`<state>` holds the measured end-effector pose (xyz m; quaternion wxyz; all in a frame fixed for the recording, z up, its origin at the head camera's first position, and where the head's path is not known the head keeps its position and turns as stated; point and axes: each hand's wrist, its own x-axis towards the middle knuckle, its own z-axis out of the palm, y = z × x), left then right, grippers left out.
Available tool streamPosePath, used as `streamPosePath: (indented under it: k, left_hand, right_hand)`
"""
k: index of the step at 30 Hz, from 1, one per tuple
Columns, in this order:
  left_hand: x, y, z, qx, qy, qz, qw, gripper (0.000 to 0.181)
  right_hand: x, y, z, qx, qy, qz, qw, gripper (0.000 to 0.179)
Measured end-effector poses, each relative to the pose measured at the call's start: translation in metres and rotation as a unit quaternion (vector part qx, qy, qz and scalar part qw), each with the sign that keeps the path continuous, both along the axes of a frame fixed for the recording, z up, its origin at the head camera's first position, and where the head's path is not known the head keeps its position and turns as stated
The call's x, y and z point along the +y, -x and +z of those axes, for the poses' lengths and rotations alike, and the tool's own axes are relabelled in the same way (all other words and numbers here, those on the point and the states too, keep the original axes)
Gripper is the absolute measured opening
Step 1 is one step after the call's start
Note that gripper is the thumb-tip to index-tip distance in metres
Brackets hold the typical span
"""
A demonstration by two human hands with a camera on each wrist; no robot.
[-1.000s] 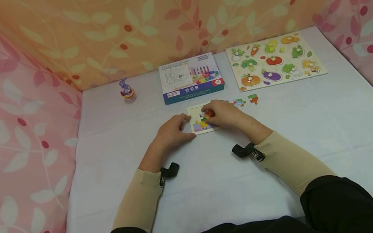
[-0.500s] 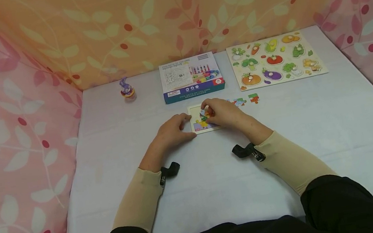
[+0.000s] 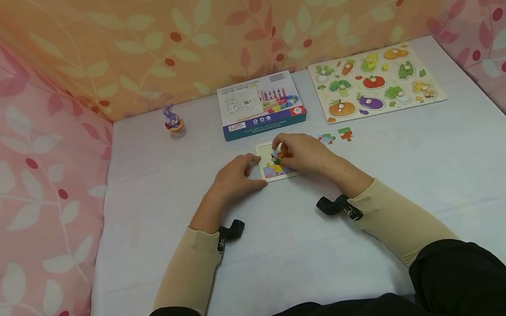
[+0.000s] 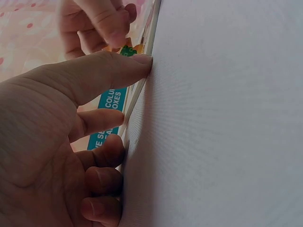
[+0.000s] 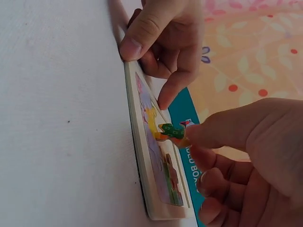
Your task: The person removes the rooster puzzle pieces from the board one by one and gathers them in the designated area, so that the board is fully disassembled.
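A small jigsaw tray [image 3: 261, 172] with a pale rim lies flat in the middle of the table. My left hand [image 3: 232, 179] grips its left end, thumb at the near corner and index finger at the farther edge; the other fingers curl beside it. Above the tray, my right hand [image 3: 307, 156] pinches a green and orange puzzle piece [image 5: 171, 132] between thumb and fingertips. The right wrist view shows that piece tilted, its lower end close over the tray. A yellow piece [image 5: 151, 118] and a brown and green piece [image 5: 171, 177] lie inside the rim.
Two loose puzzle pieces lie right of the tray, one bluish [image 3: 326, 139], one orange and green [image 3: 346, 134]. Behind stand a flat bead box [image 3: 261, 104] and a vegetable peg board [image 3: 376, 82]. A purple figurine [image 3: 174, 121] stands back left. Patterned cloth [image 3: 200, 38] hangs behind.
My right hand stays over the tray with the piece, its fingertips shifting only slightly. The left hand keeps its place at the tray's left end.
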<state>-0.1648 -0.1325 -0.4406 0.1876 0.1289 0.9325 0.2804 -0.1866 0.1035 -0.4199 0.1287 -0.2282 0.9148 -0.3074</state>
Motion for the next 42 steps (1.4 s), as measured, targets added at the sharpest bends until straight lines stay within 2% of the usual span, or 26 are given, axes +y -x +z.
streamPosePath:
  k: [8,15,24,33,42]
  left_hand:
    - [0.0,0.0,-0.002,0.007,0.0,-0.007,0.9999,0.072]
    - [0.0,0.0,0.0,0.007,0.003,-0.005,1.0,0.071]
    - [0.001,-0.001,0.001,-0.005,0.004,0.0,1.0,0.071]
    - [0.0,-0.002,0.0,0.0,-0.001,0.002,1.0,0.071]
    - [0.0,-0.002,0.0,0.004,0.0,0.002,1.0,0.071]
  right_hand:
    - [0.006,-0.001,0.007,-0.026,0.062,0.0,0.9977,0.022]
    - [0.015,-0.009,0.035,-0.067,0.1,-0.019,0.9926,0.025]
    - [0.037,-0.019,0.072,-0.069,0.124,-0.048,0.9888,0.025]
    - [0.068,-0.023,0.095,-0.06,0.116,-0.049,0.9902,0.026]
    - [0.102,-0.022,0.104,-0.065,0.101,-0.047,0.9917,0.028]
